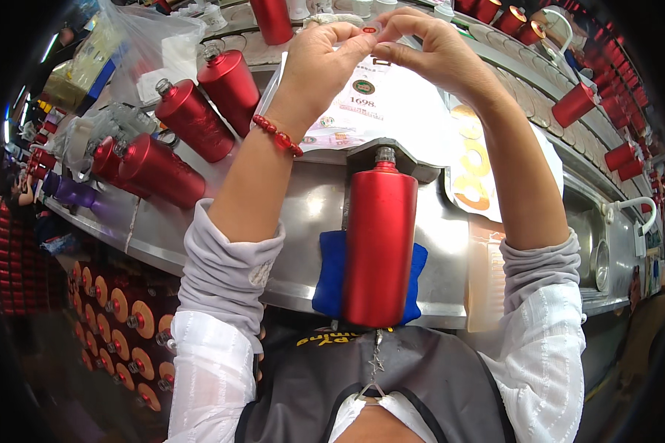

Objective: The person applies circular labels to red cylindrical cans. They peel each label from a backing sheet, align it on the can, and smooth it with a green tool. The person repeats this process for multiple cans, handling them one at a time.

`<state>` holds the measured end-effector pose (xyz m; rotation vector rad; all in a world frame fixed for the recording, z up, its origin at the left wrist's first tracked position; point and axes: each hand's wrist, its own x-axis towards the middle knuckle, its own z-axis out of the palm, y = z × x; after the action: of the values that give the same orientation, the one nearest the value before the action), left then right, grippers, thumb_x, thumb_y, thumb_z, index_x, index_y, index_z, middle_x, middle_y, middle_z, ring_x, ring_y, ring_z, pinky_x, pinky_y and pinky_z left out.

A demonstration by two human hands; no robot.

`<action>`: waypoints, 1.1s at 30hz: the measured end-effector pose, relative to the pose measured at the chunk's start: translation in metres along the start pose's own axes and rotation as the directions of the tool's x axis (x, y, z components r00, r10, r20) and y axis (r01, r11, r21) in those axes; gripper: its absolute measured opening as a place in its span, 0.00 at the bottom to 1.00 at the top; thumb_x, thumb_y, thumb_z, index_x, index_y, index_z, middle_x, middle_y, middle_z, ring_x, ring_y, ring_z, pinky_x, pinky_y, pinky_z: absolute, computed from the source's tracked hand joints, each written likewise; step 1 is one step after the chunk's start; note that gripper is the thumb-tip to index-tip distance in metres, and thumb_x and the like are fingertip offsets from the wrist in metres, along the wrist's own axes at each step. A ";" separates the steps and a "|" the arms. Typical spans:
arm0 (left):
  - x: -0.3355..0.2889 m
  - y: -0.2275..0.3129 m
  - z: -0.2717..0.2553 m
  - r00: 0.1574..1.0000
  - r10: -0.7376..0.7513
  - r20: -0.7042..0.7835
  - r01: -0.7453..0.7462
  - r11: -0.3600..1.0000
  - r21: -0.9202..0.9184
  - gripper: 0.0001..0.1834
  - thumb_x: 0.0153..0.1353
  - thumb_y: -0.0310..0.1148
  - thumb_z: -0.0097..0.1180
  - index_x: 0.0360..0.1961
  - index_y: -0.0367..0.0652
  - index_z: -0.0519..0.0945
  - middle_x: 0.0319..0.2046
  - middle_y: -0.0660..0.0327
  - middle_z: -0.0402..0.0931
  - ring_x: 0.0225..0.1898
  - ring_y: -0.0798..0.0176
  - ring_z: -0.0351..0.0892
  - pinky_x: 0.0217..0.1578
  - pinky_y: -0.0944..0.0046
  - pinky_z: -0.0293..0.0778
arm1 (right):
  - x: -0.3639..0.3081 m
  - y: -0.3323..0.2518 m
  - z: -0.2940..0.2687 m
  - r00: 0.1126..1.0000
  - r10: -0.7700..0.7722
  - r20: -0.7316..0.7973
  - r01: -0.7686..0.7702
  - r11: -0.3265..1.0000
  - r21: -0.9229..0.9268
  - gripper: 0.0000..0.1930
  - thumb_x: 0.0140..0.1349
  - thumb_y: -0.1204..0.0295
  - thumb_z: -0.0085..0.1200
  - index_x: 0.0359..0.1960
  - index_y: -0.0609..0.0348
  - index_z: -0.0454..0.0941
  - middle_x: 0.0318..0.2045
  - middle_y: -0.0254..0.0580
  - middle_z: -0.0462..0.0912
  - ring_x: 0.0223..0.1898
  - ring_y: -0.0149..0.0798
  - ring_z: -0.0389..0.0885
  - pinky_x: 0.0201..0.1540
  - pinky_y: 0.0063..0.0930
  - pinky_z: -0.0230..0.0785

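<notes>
Fingers [357, 46] around a small piece [370, 30], translucent at its edge, red inside

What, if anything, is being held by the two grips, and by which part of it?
A small clear piece with a red mark, apparently by its edges, between the left grip and right grip; the exact contacts are too small to tell.

A shiny metal bench [303, 214], well laden.
Printed white sheets [421, 140] lie toward its back — a sheet with gold ring shapes [539, 173] beside them on the right — and four red bottles [193, 120] stand at the left. At the front, a blue cloth [329, 284] (showing on both sides) lies beneath another red bottle [380, 244].
</notes>
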<state>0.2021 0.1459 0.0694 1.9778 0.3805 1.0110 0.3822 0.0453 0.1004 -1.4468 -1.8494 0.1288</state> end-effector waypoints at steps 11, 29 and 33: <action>0.023 -0.030 0.016 0.987 -0.160 -0.016 0.157 0.942 0.295 0.16 0.67 0.39 0.58 0.37 0.33 0.86 0.29 0.64 0.81 0.31 0.74 0.75 0.33 0.71 0.72 | 0.007 0.059 0.034 0.988 0.054 -0.145 -0.075 0.988 -0.138 0.13 0.63 0.63 0.63 0.38 0.61 0.84 0.44 0.42 0.83 0.43 0.39 0.83 0.46 0.35 0.75; -0.252 0.043 0.005 0.903 -0.063 0.424 0.105 0.992 -0.075 0.67 0.50 0.72 0.61 0.74 0.30 0.48 0.73 0.33 0.42 0.76 0.33 0.40 0.72 0.41 0.39 | -0.044 0.049 0.019 0.979 -0.137 -0.152 0.044 0.865 -0.500 0.06 0.64 0.71 0.60 0.36 0.60 0.79 0.46 0.45 0.79 0.47 0.49 0.78 0.48 0.40 0.73; -0.275 0.040 0.021 0.932 0.071 0.356 -0.150 0.969 0.198 0.68 0.50 0.69 0.64 0.73 0.27 0.47 0.72 0.31 0.46 0.74 0.30 0.45 0.71 0.32 0.40 | -0.072 -0.042 -0.026 0.989 -0.091 -0.116 0.039 0.919 -0.391 0.07 0.66 0.71 0.60 0.35 0.62 0.77 0.49 0.42 0.79 0.47 0.39 0.81 0.46 0.31 0.74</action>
<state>0.0415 -0.0515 -0.0449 2.3523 0.1925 0.6880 0.3698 -0.0411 0.1035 -1.6098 -1.8796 -0.3814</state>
